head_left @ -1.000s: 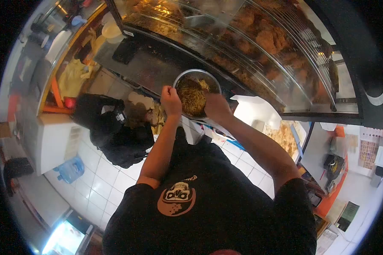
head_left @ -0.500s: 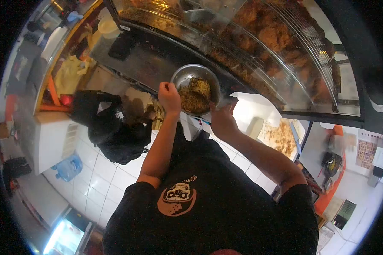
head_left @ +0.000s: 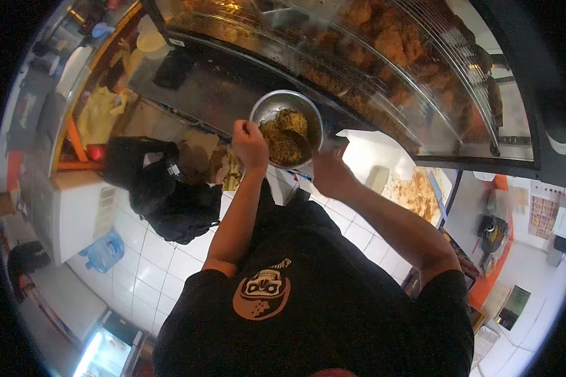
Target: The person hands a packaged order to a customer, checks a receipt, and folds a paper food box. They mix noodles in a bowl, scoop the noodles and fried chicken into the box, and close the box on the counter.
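A round metal bowl [head_left: 317, 116] stands at the edge of the dark counter, its mouth facing me. Inside lies a brown and yellowish food mix [head_left: 283, 141], possibly shredded or noodle-like. My left hand [head_left: 250, 144] is closed at the bowl's left rim, thumb side up. At the lower right rim, my right hand [head_left: 334, 169] is closed around what looks like the handle of a spoon [head_left: 299, 139], its dark end lying in the food. My fingers partly hide the handle, and its exact shape is blurred.
A glass display case [head_left: 358, 75] with browned food rises beyond the counter [head_left: 214, 81]. To the right, a crumb-covered tray [head_left: 415, 198] holds a blue-handled utensil [head_left: 436, 195]. A black bag [head_left: 176, 207] sits at left; a blue water jug [head_left: 105, 252] is on the tiled floor.
The bowl and both hands have shifted slightly up and left in view, along with small camera motion. Both hands keep their places at the bowl; the food's arrangement looks slightly different.
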Action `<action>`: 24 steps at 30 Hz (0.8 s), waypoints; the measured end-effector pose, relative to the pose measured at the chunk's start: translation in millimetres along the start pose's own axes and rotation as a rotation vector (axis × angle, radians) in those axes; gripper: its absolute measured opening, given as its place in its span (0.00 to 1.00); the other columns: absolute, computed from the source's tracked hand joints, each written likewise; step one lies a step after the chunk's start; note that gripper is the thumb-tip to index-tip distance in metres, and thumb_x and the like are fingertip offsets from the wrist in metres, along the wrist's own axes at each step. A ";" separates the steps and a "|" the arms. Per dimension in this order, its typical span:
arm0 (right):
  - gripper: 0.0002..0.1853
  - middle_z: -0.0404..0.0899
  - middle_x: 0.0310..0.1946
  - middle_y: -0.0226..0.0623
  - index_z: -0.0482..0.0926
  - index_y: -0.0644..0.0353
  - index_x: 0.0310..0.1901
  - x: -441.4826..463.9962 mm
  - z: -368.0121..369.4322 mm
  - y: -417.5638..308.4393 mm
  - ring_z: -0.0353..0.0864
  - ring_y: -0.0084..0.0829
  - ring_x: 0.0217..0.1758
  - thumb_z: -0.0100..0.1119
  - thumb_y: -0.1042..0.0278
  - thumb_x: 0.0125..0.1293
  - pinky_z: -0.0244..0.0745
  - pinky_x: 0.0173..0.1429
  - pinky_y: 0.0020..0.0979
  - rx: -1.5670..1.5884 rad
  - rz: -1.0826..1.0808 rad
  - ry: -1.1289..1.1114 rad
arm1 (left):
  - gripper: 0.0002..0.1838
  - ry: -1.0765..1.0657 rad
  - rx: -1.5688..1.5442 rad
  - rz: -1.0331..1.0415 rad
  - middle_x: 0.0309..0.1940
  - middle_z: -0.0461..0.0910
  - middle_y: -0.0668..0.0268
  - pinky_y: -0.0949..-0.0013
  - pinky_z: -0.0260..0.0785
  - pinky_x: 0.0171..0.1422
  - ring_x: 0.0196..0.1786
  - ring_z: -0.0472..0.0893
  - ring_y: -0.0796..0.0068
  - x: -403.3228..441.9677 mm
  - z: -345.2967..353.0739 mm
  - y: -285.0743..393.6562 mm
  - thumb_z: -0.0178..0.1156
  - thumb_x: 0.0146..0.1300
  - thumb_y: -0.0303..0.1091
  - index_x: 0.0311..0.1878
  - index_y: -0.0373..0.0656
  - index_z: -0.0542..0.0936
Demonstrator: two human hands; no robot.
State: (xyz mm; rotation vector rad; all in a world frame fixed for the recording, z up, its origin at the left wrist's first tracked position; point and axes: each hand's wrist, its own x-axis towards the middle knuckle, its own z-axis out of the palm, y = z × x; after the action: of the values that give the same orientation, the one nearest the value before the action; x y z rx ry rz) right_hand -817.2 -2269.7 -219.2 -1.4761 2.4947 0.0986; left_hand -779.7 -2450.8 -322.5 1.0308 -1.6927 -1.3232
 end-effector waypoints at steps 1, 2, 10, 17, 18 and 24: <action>0.12 0.76 0.27 0.52 0.74 0.71 0.35 -3.7 3.7 -5.6 0.78 0.45 0.38 0.53 0.71 0.51 0.73 0.46 0.45 0.002 0.024 -0.027 | 0.09 0.021 -0.010 -0.006 0.20 0.70 0.58 0.64 0.62 0.28 0.22 0.69 0.68 0.1 3.4 -7.6 0.49 0.63 0.32 0.31 0.35 0.71; 0.15 0.76 0.29 0.55 0.71 0.74 0.40 -7.4 7.3 -11.2 0.78 0.46 0.40 0.52 0.72 0.52 0.71 0.48 0.48 0.004 0.048 -0.055 | 0.09 0.044 -0.019 -0.013 0.21 0.70 0.58 0.65 0.62 0.29 0.23 0.69 0.68 -1.5 4.4 -15.4 0.49 0.63 0.32 0.32 0.34 0.71; 0.13 0.77 0.27 0.49 0.73 0.70 0.42 14.6 66.1 38.2 0.79 0.41 0.36 0.50 0.74 0.55 0.71 0.46 0.46 0.412 -0.103 -0.337 | 0.08 0.136 0.053 -0.072 0.25 0.71 0.57 0.62 0.64 0.35 0.27 0.70 0.65 -13.9 3.4 -2.0 0.48 0.61 0.32 0.33 0.35 0.70; 0.04 0.78 0.23 0.45 0.79 0.63 0.27 40.1 -28.3 22.5 0.80 0.35 0.25 0.57 0.73 0.52 0.74 0.25 0.37 0.611 0.244 -0.208 | 0.08 0.080 0.043 -0.020 0.22 0.69 0.61 0.66 0.63 0.30 0.23 0.67 0.71 -10.1 -3.7 4.4 0.49 0.62 0.31 0.32 0.36 0.70; 0.05 0.78 0.23 0.46 0.80 0.64 0.28 49.1 26.9 35.6 0.81 0.37 0.25 0.57 0.73 0.52 0.74 0.24 0.37 0.301 -0.057 0.122 | 0.08 0.067 0.052 -0.013 0.21 0.68 0.62 0.66 0.62 0.29 0.23 0.67 0.72 -11.4 -4.0 8.0 0.49 0.62 0.31 0.31 0.36 0.70; 0.15 0.78 0.30 0.55 0.76 0.73 0.43 45.2 16.4 -17.7 0.82 0.51 0.35 0.50 0.72 0.58 0.78 0.35 0.47 0.198 0.146 -0.068 | 0.08 0.055 0.012 -0.063 0.21 0.68 0.62 0.66 0.61 0.29 0.23 0.66 0.73 -11.5 -2.4 3.7 0.49 0.62 0.30 0.30 0.35 0.70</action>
State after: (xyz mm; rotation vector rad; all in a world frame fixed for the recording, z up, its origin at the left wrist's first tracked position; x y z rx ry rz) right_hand -819.8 -2314.0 -244.7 -1.1938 2.4740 -0.0701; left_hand -773.4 -2440.7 -319.2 1.1252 -1.6420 -1.3138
